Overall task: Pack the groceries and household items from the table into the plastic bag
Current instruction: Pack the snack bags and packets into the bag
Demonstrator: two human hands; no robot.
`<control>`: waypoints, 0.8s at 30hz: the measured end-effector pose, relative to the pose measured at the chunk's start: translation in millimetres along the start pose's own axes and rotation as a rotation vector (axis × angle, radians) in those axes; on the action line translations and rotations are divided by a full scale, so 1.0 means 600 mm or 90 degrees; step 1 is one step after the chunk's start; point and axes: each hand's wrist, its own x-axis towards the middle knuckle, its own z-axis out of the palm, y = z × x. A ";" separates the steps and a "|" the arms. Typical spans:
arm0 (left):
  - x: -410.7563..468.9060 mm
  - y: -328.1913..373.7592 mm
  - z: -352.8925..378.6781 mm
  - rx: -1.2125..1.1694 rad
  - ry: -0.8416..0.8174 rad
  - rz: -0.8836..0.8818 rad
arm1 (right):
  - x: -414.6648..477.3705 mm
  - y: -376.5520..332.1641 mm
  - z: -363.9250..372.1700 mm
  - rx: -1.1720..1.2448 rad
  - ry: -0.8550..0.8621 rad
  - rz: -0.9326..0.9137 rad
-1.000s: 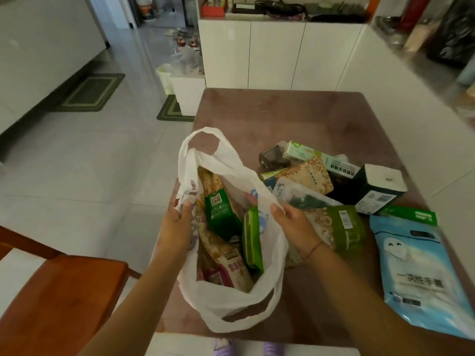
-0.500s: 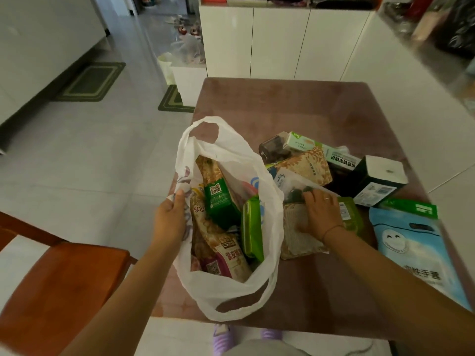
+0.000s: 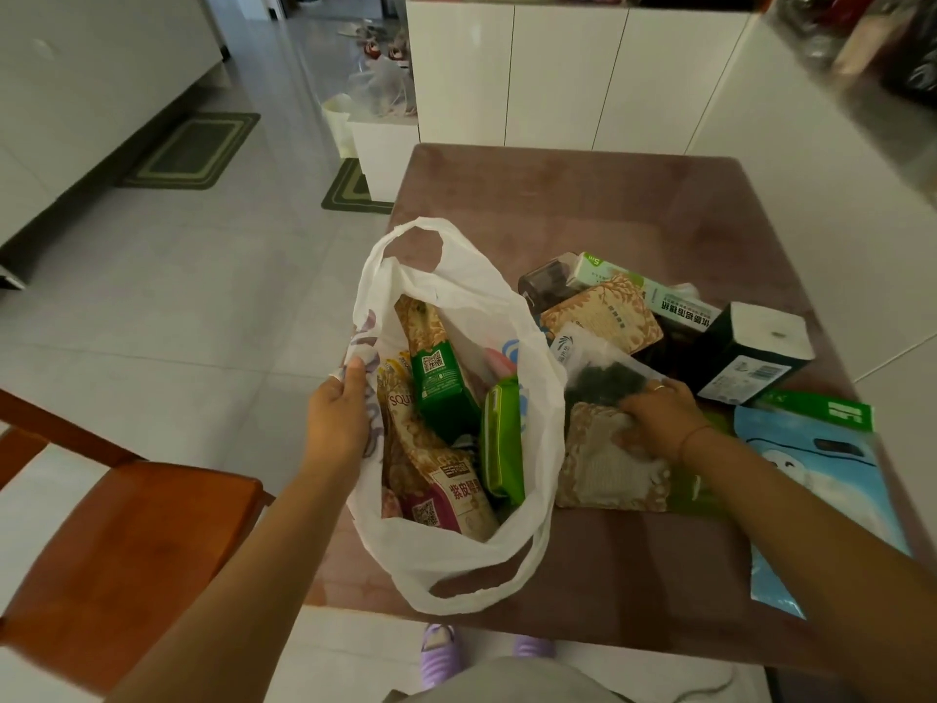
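A white plastic bag (image 3: 446, 565) stands open on the brown table (image 3: 583, 205), holding several snack packets and a green pack. My left hand (image 3: 338, 417) grips the bag's left rim. My right hand (image 3: 659, 413) is closed on a beige and green packet (image 3: 603, 469) lying just right of the bag, with a clear pouch of dark contents (image 3: 603, 378) against its fingers. Behind lie a patterned tan pack (image 3: 603, 317), a long green-and-white box (image 3: 649, 291) and a dark box with a white top (image 3: 750, 352).
A light blue pouch (image 3: 821, 479) with a green header lies at the table's right edge. A wooden chair (image 3: 127, 545) stands at the lower left. White cabinets (image 3: 557, 73) rise behind the table, and a white bin (image 3: 380, 139) sits by its far left corner.
My right hand left the bag's right rim, moved right and settled onto the beige and green packet. My left hand kept hold of the bag's left rim.
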 end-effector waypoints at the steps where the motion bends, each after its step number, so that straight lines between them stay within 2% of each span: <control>1: 0.001 0.002 -0.003 0.002 0.006 0.005 | -0.007 0.007 -0.016 0.026 0.001 -0.008; 4: 0.005 0.006 -0.010 -0.013 0.010 0.003 | -0.028 0.027 -0.075 0.096 0.088 -0.012; 10: 0.000 0.024 -0.022 -0.049 0.030 0.005 | -0.069 0.007 -0.217 0.552 0.312 -0.044; 13: 0.002 0.025 -0.025 -0.048 0.029 -0.009 | -0.085 -0.028 -0.273 0.689 0.418 -0.092; 15: 0.005 0.025 -0.027 -0.054 0.019 -0.024 | -0.089 -0.055 -0.305 0.760 0.446 -0.128; 18: 0.005 0.028 -0.027 -0.052 0.021 -0.027 | -0.083 -0.117 -0.320 0.888 0.343 -0.131; 20: 0.001 0.029 -0.027 -0.052 0.017 -0.018 | -0.066 -0.163 -0.303 0.934 0.260 -0.079; 22: -0.001 0.028 -0.029 -0.060 0.016 -0.006 | -0.053 -0.210 -0.275 0.981 0.134 -0.027; 24: -0.003 0.029 -0.031 -0.059 0.016 -0.006 | -0.049 -0.252 -0.243 0.983 0.012 -0.028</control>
